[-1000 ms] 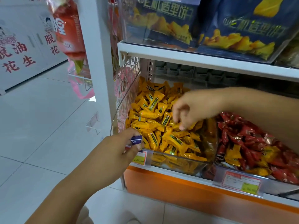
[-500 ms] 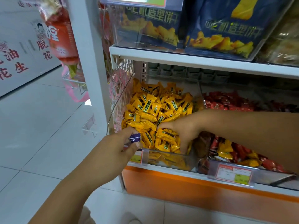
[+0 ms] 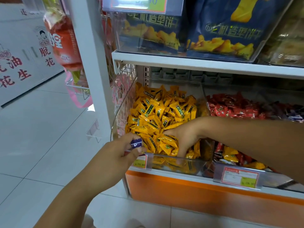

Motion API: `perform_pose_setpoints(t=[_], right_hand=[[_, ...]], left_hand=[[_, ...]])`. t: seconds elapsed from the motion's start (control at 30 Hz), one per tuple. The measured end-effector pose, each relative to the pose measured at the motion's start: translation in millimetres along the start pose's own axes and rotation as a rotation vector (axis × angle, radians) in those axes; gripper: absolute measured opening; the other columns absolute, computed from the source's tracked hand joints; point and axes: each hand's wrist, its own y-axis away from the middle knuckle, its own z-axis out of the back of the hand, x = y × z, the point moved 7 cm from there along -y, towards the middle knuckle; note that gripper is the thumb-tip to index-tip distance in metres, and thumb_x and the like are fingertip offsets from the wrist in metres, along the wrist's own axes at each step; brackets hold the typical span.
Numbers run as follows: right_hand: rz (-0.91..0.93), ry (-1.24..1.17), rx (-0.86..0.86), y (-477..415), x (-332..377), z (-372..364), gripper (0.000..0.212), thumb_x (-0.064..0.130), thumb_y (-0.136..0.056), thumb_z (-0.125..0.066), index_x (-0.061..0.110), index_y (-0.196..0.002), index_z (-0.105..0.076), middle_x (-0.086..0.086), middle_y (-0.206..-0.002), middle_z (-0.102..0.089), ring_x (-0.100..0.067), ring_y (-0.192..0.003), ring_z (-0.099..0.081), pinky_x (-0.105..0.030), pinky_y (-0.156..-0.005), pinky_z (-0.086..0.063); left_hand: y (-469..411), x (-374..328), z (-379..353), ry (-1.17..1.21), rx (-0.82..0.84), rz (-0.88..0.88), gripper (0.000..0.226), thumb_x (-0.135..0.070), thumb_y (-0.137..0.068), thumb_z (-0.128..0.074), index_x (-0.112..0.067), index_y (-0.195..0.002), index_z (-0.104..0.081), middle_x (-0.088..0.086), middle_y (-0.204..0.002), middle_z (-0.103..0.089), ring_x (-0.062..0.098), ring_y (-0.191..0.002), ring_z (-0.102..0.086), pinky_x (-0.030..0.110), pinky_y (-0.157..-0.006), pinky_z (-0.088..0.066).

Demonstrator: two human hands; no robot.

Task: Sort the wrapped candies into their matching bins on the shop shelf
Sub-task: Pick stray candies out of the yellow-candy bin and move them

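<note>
A clear bin on the lower shelf is heaped with yellow wrapped candies. My right hand is dug into the front of that heap, its fingers buried among the wrappers, so what it holds is hidden. My left hand hovers at the bin's front left corner and pinches a small purple wrapped candy between thumb and fingers. To the right, a second clear bin holds red wrapped candies with a few yellow candies mixed in near its front.
The upper shelf carries clear bins of blue snack bags. Price tags clip to the bin fronts above an orange base panel. A white upright post and hanging red packets stand left. Tiled floor lies at left.
My right hand dropped from above the yellow heap and pushed down into its front. My left hand kept holding the purple candy in the same place.
</note>
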Motion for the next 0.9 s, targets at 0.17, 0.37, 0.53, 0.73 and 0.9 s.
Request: perform_pose_setpoints(t=[0.17,0.37,0.53,0.73,0.9], right_hand=[[0.005,-0.167,0.006,0.3,-2.4,-2.5,0.109,0.027,-0.075,-0.082,0.032,-0.154,-0.006,-0.001,-0.161,-0.015,-0.024,-0.146,-0.016,-0.037,-0.112,-0.03],[0.072,-0.353,-0.087,-10.8,-6.2,9.9,0.076,0.011,-0.076,-0.077,0.042,-0.134,-0.038,0.012,-0.117,-0.049,-0.021,-0.123,-0.041,-0.03,-0.092,-0.042],[0.134,-0.544,-0.267,-11.5,-10.4,43.8,0.088,0.011,-0.073,-0.077,0.036,-0.146,-0.034,0.007,-0.122,-0.043,-0.026,-0.123,-0.049,-0.039,-0.099,-0.048],[0.187,-0.769,-0.531,-5.9,-13.9,82.0,0.075,0.028,-0.073,-0.082,0.041,-0.136,-0.043,-0.002,-0.143,-0.044,-0.025,-0.123,-0.051,-0.042,-0.101,-0.046],[0.29,-0.566,-0.357,15.2,-5.1,79.5,0.056,0.043,-0.081,-0.071,0.045,-0.132,-0.048,0.006,-0.144,-0.044,-0.02,-0.131,-0.045,-0.045,-0.104,-0.043]], left_hand=[[-0.2,-3.3,1.7,-0.013,-0.006,-0.005,0.002,-0.038,-0.095,-0.05,-0.037,-0.094,-0.052,-0.019,-0.081,-0.064,-0.012,-0.074,-0.057,0.005,-0.061,-0.038],[-0.3,2.6,2.0,0.019,0.004,0.0,0.009,-0.041,-0.094,-0.05,-0.037,-0.099,-0.055,-0.025,-0.091,-0.068,-0.008,-0.09,-0.06,0.008,-0.071,-0.044],[-2.6,2.7,3.0,0.035,-0.06,0.01,0.008,-0.039,-0.094,-0.052,-0.037,-0.099,-0.058,-0.026,-0.094,-0.07,-0.005,-0.09,-0.063,0.011,-0.075,-0.045],[-6.0,7.6,9.6,0.05,-0.163,0.067,0.01,-0.032,-0.096,-0.052,-0.039,-0.1,-0.058,-0.026,-0.093,-0.069,-0.006,-0.088,-0.063,0.013,-0.075,-0.046],[-3.8,10.9,9.2,0.099,-0.18,0.065,0.01,-0.03,-0.095,-0.054,-0.039,-0.097,-0.058,-0.034,-0.085,-0.066,-0.009,-0.088,-0.062,0.006,-0.068,-0.041]])
